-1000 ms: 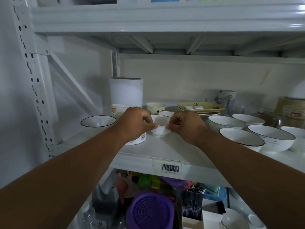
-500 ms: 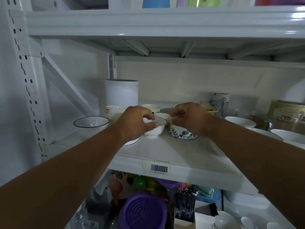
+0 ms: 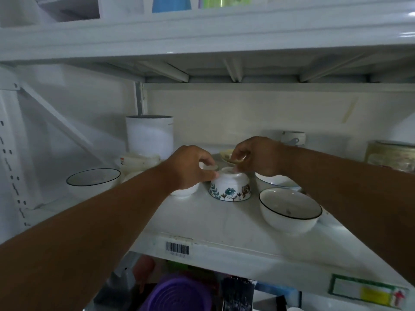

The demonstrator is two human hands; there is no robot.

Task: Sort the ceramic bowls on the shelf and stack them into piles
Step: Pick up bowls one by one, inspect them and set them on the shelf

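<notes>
An upside-down white bowl with blue flowers [image 3: 229, 190] stands mid-shelf between my hands. My right hand [image 3: 256, 157] curls over it from the right, its fingertips pinching the bowl's foot ring. Just to the left, my left hand [image 3: 187, 167] grips a small plain white bowl [image 3: 185, 193] from above, with its thumb touching the flowered bowl. A black-rimmed white bowl [image 3: 289, 213] sits upright at the front right and another black-rimmed bowl [image 3: 93, 179] at the far left. A third white bowl [image 3: 275, 181] lies partly hidden under my right wrist.
At the back stand a tall white cylinder [image 3: 149, 135], cream bowls [image 3: 139, 159], a yellowish dish [image 3: 225, 153], a mug [image 3: 293, 138] and a jar [image 3: 390, 156]. The shelf's front edge [image 3: 224, 248] carries a barcode label. A purple basket [image 3: 179, 295] sits on the shelf below.
The view has moved closer and to the right. My right hand has settled on the foot of the flowered bowl. My left hand still holds the small white bowl.
</notes>
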